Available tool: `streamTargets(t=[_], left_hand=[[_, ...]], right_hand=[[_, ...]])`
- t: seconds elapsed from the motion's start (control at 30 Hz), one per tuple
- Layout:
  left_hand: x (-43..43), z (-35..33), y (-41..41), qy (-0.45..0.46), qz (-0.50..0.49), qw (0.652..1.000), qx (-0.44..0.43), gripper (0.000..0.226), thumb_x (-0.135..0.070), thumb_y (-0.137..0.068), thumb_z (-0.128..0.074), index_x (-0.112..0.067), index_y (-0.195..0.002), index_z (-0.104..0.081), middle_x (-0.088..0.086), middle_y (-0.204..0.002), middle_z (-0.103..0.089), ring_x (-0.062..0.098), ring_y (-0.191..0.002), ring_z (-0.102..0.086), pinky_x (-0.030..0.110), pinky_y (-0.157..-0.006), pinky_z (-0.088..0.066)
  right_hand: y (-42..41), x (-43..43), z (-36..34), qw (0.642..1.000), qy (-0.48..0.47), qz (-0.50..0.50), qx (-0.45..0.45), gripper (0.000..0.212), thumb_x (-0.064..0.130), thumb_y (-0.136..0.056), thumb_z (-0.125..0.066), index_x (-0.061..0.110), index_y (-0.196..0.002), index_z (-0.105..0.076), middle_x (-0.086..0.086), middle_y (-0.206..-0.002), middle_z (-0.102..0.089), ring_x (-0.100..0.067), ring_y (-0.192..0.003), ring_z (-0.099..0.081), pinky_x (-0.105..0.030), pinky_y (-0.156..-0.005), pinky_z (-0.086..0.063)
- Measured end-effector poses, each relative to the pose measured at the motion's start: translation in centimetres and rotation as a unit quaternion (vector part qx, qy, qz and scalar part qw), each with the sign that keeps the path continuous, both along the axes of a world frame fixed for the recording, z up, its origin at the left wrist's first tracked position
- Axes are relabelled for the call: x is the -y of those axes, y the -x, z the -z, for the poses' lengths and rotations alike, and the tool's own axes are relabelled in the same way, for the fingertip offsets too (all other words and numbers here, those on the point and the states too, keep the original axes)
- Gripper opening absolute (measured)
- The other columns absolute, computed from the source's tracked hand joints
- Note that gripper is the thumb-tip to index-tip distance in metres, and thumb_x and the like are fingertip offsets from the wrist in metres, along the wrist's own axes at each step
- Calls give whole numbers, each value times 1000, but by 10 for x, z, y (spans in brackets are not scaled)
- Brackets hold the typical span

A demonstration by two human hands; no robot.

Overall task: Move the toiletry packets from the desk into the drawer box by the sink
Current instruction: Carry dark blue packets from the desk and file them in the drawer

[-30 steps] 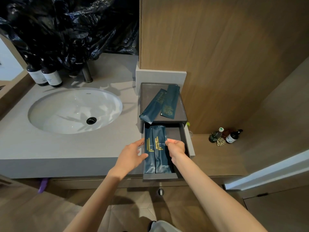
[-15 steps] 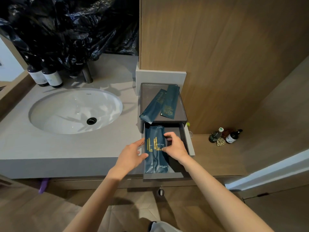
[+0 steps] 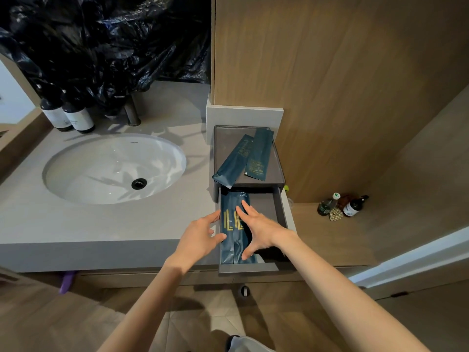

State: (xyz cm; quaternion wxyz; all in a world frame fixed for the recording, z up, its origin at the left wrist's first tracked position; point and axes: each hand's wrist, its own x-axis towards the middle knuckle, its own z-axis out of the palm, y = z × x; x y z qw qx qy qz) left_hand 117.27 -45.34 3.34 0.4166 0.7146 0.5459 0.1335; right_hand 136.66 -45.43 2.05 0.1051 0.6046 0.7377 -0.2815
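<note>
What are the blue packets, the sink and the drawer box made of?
The packets look like plastic or foil film: dark teal, creased, softly shiny, gold print. The sink seems glazed white ceramic: glossy, bright reflections. The drawer box is probably matte grey plastic.

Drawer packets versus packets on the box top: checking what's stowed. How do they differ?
The drawer packets lie side by side inside the open drawer; the top packets lie splayed on the box top. Large gold lettering marks the drawer packets, small print the top packets. All are dark teal.
</note>
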Motion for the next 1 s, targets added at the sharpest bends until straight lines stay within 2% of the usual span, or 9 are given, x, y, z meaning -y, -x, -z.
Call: streamTargets(t=[0.17, 0.3, 0.4, 0.5, 0.6, 0.7, 0.77, 0.9, 1.0], left_hand=[[-1, 2, 0, -6, 5, 1000, 5, 69, -22, -87, -67, -30, -146, -34, -8, -144, -49, 20, -111, -61, 30, -95, -47], [-4, 1, 1, -28, 22, 999, -34, 65, -30, -89, -63, -27, -147, -33, -5, -144, -49, 21, -121, -56, 31, -100, -43], [-12, -9, 1, -72, 6, 997, -39, 61, -35, -91, -59, -23, -146, -35, 2, -142, -51, 20, -124, -53, 32, -102, -42], [-30, -27, -4, -130, -22, 991, -14, 57, -32, -92, -57, -21, -144, -38, 5, -137, -53, 21, -119, -55, 34, -99, -44], [-56, -45, -16, -187, -35, 982, 6, 54, -27, -92, -57, -18, -142, -40, 7, -137, -52, 23, -120, -53, 35, -99, -43], [-87, -52, -36, -209, -20, 978, -9, 56, -27, -91, -58, -16, -142, -39, 9, -138, -50, 26, -124, -48, 36, -103, -39], [-106, -48, -50, -210, -4, 977, -32, 60, -30, -89, -60, -15, -142, -39, 12, -137, -51, 28, -126, -46, 36, -106, -37], [-127, -33, -72, -182, 19, 977, -108, 69, -37, -87, -59, -17, -147, -30, 13, -139, -45, 31, -127, -40, 39, -107, -34], [-132, -23, -83, -191, 15, 967, -169, 71, -38, -89, -57, -19, -149, -23, 11, -141, -41, 31, -127, -34, 39, -106, -32]], right_hand=[[1, -3, 5, 1000, 5, 12, 3, 135, 43, -61, -87, 21, -152, 11, 1, -157, 27, -25, -148, 9, -43, -121, -7], [-5, 1, -5, 999, 12, 22, -40, 125, 40, -68, -83, 20, -153, 6, 1, -160, 20, -22, -148, 10, -44, -121, -9], [-12, 3, -22, 992, -33, 63, -107, 98, 40, -78, -75, 21, -153, -16, 0, -162, -9, -20, -148, -11, -38, -120, -19], [-20, -1, -43, 975, -164, 91, -119, 57, 31, -88, -65, 22, -141, -46, -1, -144, -49, -18, -130, -48, -36, -109, -40], [-28, -15, -64, 945, -269, 137, -126, 40, 24, -91, -60, 24, -130, -56, 2, -130, -60, -16, -115, -58, -33, -98, -48], [-34, -41, -72, 925, -302, 180, -147, 40, 21, -92, -59, 21, -132, -53, -1, -135, -55, -17, -124, -51, -31, -103, -40], [-36, -62, -70, 924, -296, 197, -141, 44, 23, -93, -58, 20, -136, -48, -3, -143, -47, -21, -132, -44, -34, -109, -35], [-35, -97, -58, 937, -224, 234, -131, 58, 30, -95, -55, 19, -147, -33, -9, -158, -22, -28, -146, -21, -39, -117, -23], [-32, -114, -49, 944, -169, 256, -121, 68, 32, -94, -55, 20, -151, -22, -12, -161, -6, -34, -148, -9, -45, -119, -20]])
